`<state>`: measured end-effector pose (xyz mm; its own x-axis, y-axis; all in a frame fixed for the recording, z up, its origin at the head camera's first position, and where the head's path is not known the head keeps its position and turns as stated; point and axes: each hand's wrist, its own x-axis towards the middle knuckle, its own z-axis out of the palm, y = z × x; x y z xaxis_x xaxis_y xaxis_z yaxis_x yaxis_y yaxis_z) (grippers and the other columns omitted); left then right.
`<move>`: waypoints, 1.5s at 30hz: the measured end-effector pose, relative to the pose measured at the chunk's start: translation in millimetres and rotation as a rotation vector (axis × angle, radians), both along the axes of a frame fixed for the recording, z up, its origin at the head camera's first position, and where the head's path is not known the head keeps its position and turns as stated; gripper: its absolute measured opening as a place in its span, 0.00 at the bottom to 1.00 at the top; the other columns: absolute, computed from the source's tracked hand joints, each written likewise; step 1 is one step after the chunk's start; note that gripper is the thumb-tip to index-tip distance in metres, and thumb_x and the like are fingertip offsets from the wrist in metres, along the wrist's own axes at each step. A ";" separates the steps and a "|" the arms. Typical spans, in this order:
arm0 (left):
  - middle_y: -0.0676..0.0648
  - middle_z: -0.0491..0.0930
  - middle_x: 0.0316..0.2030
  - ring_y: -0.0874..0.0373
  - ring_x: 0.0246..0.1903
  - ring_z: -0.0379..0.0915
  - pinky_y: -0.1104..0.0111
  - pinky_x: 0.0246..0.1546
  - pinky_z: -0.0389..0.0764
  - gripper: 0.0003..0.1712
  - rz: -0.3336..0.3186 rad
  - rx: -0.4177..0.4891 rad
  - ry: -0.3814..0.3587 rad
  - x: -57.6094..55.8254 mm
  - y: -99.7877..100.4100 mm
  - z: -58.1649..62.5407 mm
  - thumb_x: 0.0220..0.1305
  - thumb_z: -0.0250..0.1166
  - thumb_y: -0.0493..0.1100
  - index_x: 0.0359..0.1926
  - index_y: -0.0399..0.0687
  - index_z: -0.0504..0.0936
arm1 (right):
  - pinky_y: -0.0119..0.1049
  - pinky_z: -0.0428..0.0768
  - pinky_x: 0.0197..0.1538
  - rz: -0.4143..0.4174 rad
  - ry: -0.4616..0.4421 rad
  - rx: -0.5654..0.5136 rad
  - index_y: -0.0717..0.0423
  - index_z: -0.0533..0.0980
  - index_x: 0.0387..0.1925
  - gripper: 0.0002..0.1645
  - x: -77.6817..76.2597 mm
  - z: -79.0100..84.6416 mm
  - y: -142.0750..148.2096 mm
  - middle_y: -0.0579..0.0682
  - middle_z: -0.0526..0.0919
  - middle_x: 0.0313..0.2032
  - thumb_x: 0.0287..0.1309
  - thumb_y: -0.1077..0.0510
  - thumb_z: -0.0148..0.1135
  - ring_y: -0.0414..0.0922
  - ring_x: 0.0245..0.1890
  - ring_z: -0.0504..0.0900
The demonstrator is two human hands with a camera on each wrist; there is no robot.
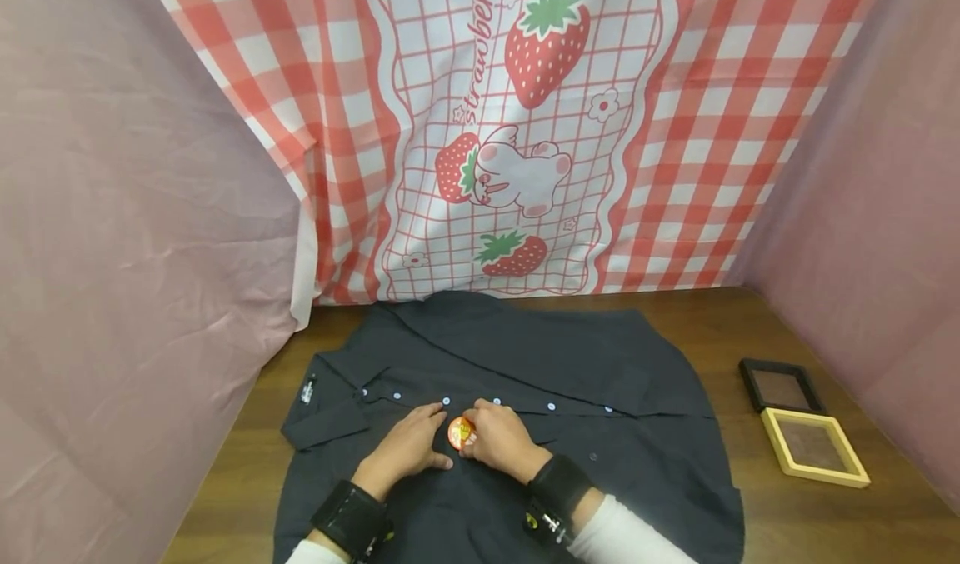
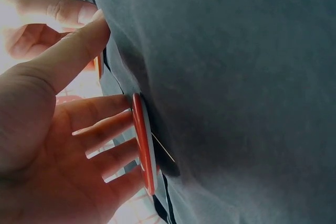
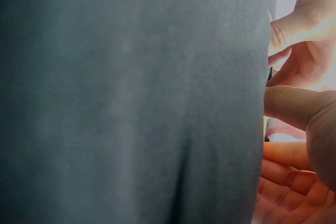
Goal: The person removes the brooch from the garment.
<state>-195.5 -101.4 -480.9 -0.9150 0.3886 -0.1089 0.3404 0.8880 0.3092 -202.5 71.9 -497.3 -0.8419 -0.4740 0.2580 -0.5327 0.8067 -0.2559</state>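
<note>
A dark collared shirt [image 1: 510, 347] lies spread on the table, with a row of pale buttons [image 1: 551, 406]. My right hand [image 1: 504, 439] pinches a round orange-rimmed badge [image 1: 459, 433] against the shirt front, thumb and fingers at its right edge. My left hand [image 1: 405, 449] rests just left of it, thumb apart from the fingers. In the left wrist view its straight fingertips touch a red-rimmed badge [image 2: 143, 145], with a thin pin [image 2: 164, 148] standing out from its back towards the cloth. The left hand hides this badge in the head view.
At the table's right side lie a black frame [image 1: 750, 374] and a yellow frame [image 1: 787, 461], side by side. A red-and-white strawberry cloth [image 1: 690, 131] hangs behind the shirt. Pink drapes [image 1: 135, 239] stand on both sides of the wooden table [image 1: 787, 531].
</note>
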 end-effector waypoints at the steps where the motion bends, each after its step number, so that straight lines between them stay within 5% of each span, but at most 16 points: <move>1: 0.37 0.70 0.65 0.43 0.66 0.65 0.50 0.64 0.70 0.42 -0.004 -0.004 0.000 0.0 -0.5 0.3 0.47 0.77 0.50 0.60 0.32 0.75 | 0.37 0.79 0.33 -0.002 -0.001 -0.001 0.57 0.84 0.40 0.28 0.2 0.2 -0.6 0.46 0.77 0.28 0.34 0.48 0.80 0.42 0.27 0.79; 23: 0.38 0.71 0.64 0.43 0.65 0.67 0.51 0.64 0.71 0.42 -0.006 0.010 -0.001 4.0 1.4 -0.7 0.46 0.78 0.50 0.60 0.36 0.74 | 0.37 0.77 0.32 -0.004 -0.031 0.000 0.59 0.84 0.40 0.27 2.8 -2.8 1.8 0.45 0.76 0.25 0.33 0.51 0.79 0.42 0.24 0.76; 37: 0.38 0.72 0.63 0.44 0.65 0.67 0.52 0.63 0.72 0.42 -0.039 -0.016 0.028 -3.6 -4.3 3.2 0.48 0.77 0.52 0.60 0.35 0.75 | 0.39 0.78 0.35 0.008 -0.063 -0.054 0.57 0.83 0.41 0.27 -4.4 4.0 -1.6 0.47 0.79 0.30 0.38 0.48 0.79 0.42 0.27 0.79; 45: 0.40 0.71 0.65 0.45 0.66 0.66 0.53 0.64 0.72 0.42 -0.014 -0.045 0.018 -3.7 -2.6 0.8 0.49 0.76 0.53 0.61 0.38 0.74 | 0.38 0.77 0.34 0.031 -0.086 0.005 0.58 0.83 0.41 0.28 -7.1 6.2 -3.9 0.47 0.77 0.29 0.39 0.46 0.79 0.42 0.27 0.77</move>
<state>-199.2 -104.1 -480.1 -0.9113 0.3968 -0.1098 0.3585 0.8958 0.2626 -209.6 68.0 -491.1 -0.8459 -0.5011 0.1827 -0.5333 0.7919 -0.2975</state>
